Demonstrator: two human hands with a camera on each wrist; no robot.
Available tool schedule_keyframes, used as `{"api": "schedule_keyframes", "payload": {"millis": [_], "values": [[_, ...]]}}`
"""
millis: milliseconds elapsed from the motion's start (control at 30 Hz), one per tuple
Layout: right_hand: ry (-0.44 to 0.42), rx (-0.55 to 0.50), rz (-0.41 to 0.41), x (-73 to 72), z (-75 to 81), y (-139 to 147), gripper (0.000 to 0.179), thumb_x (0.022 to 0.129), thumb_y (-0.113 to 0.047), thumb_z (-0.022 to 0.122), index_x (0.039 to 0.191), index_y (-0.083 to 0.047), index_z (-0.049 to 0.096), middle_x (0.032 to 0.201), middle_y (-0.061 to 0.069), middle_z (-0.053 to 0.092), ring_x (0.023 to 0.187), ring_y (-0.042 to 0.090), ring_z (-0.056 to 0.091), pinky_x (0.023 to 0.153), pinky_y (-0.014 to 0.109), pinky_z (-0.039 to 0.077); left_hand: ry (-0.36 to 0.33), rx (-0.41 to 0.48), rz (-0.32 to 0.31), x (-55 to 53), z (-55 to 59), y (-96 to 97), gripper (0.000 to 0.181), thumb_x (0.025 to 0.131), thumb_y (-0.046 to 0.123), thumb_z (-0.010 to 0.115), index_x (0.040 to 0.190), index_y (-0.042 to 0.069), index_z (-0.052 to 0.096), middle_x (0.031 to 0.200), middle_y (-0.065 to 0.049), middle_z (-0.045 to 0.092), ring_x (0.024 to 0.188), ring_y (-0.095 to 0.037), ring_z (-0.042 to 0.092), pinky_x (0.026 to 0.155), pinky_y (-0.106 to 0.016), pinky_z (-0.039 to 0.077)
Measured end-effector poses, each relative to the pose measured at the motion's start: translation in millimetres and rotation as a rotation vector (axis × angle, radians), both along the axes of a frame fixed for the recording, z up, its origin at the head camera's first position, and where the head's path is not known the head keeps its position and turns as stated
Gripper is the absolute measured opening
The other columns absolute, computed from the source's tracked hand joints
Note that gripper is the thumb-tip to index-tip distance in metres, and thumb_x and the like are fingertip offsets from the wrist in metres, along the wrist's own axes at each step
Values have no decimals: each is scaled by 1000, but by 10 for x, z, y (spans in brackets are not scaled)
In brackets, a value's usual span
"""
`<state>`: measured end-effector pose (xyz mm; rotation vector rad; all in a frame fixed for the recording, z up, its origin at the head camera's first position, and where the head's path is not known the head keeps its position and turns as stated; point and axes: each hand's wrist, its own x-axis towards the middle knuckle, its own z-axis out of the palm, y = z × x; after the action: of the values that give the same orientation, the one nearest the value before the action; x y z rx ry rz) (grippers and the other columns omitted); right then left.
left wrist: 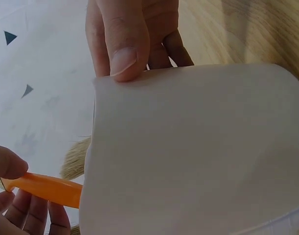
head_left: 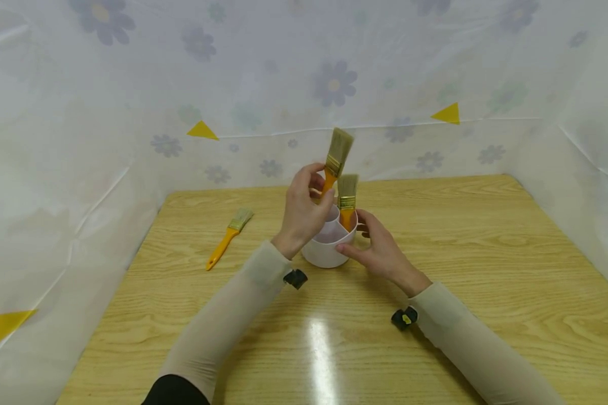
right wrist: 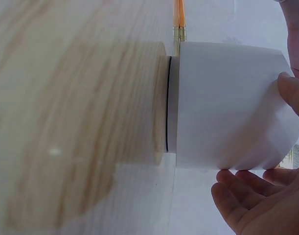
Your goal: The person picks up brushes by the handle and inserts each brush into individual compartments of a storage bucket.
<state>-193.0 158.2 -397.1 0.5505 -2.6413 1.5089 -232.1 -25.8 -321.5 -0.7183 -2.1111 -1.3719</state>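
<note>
My left hand (head_left: 304,214) pinches a paintbrush (head_left: 340,147) by its orange handle near the metal band, bristles up and tilted right. In the left wrist view, the end of that handle (left wrist: 56,190) disappears behind the wall of a white round divided holder (head_left: 326,256). My right hand (head_left: 380,250) grips this holder, thumb on the near side and fingers round the right side. A second paintbrush (head_left: 348,194) stands bristles up in the holder's right compartment. Left of the holder a third paintbrush (head_left: 228,239) lies on the table, bristles pointing away.
The wooden table (head_left: 466,236) extends around the holder on all sides. White flowered sheeting (head_left: 263,73) with yellow triangles (head_left: 202,130) closes off the back and both sides. Dark wrist mounts (head_left: 296,278) hang below both sleeves.
</note>
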Motion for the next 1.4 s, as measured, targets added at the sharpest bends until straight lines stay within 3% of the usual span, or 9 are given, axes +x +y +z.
{"api": "schedule_keyframes", "payload": {"millis": [500,900,1400], "values": [[8,-2,13,11,14,3,84,80,-47,73,146,-14,32,140,5,43,126,31,44,100,49,39,70,-95,63,20,-79,33,41,83,2,64,122,-2,51,90,-11,54,80,-20,56,67,-30,53],[15,-6,25,1,1,0,84,81,-44,74,146,-12,32,139,7,43,125,30,44,100,50,39,46,-95,67,10,-149,36,44,80,1,65,122,-2,51,90,-10,54,77,-18,55,66,-25,51],[3,-20,25,-3,0,6,82,81,-45,73,146,-16,32,141,4,42,127,29,43,101,51,38,37,-133,55,2,-230,33,44,83,3,65,124,-1,50,89,-9,53,74,-19,54,65,-29,53]]}}
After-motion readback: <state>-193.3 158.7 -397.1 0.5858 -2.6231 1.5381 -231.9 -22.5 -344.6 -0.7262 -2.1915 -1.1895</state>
